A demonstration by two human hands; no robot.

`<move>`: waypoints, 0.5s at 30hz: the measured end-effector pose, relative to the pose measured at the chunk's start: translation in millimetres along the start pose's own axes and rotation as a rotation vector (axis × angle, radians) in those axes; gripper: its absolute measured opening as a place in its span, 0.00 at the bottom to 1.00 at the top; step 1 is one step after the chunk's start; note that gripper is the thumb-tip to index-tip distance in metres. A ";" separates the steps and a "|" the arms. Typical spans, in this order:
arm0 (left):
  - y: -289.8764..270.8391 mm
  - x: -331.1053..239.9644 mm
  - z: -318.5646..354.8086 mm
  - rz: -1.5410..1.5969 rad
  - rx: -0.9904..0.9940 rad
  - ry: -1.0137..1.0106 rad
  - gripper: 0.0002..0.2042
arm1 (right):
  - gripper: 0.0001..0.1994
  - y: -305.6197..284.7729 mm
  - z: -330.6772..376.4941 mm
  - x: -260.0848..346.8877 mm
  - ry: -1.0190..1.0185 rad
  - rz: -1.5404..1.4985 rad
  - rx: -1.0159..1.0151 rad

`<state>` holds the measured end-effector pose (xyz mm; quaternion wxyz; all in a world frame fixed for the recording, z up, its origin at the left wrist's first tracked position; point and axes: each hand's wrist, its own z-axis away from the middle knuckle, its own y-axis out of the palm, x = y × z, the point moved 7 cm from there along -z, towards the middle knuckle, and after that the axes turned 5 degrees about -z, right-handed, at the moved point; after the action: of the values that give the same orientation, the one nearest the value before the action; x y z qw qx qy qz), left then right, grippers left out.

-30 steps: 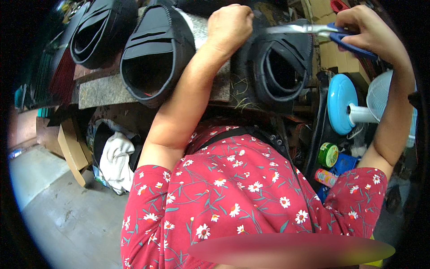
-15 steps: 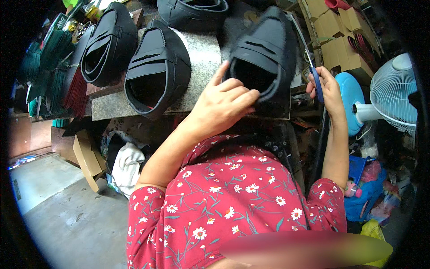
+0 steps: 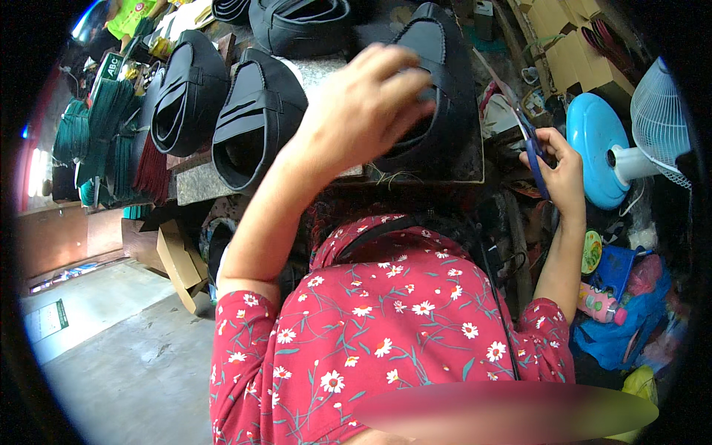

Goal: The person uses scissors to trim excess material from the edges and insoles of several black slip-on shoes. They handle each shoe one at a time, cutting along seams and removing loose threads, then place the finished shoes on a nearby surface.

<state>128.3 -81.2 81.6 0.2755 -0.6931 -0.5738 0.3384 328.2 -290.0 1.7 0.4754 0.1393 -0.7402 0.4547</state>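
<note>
My left hand [image 3: 367,111], blurred by motion, is over the opening of a black shoe upper [image 3: 430,44] at the right of the worktable. Its fingers are bent, but the smear and the hand itself hide whether anything is between them. In my right hand [image 3: 561,174], off the table's right edge, are scissors [image 3: 535,159] with dark blue handles, blades pointing up and away. To the left, another black shoe upper [image 3: 259,89] rests on a speckled slab [image 3: 211,182]. A third upper [image 3: 194,81] lies farther left, and one more [image 3: 300,30] sits at the back.
Bundles of green cords [image 3: 111,111] and dark red cords [image 3: 154,163] hang at the table's left. On the right stand a fan with a white guard [image 3: 656,111] and blue round base [image 3: 595,148], and brown cardboard [image 3: 571,52]. Loose threads [image 3: 397,178] lie at the table's front edge.
My left hand has moved up and away, from the near rim of the right-hand upper to over its opening. My right hand still holds the scissors, a little lower. The view has shifted slightly.
</note>
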 end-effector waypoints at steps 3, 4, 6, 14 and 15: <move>33.0 12.8 -40.8 -0.094 0.012 0.078 0.13 | 0.13 -10.0 9.4 -6.2 0.011 -0.016 -0.056; 50.6 13.2 -51.5 -0.158 0.040 0.097 0.13 | 0.13 -12.5 11.5 -9.3 0.031 -0.047 -0.068; 89.5 17.4 -60.5 -0.292 0.240 0.108 0.12 | 0.13 -14.8 15.8 -14.6 0.050 -0.080 -0.085; 140.1 60.1 -57.0 -0.225 0.378 -0.049 0.07 | 0.16 -9.4 34.7 -20.4 0.124 0.093 -0.119; 140.0 73.2 -55.5 -0.084 0.368 -0.165 0.08 | 0.16 -5.3 35.3 -16.8 0.072 0.150 -0.076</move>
<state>265.4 -35.5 -3.1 0.3634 -0.5763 -0.5514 0.4814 319.8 -325.2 -14.1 0.4713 0.0489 -0.7478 0.4651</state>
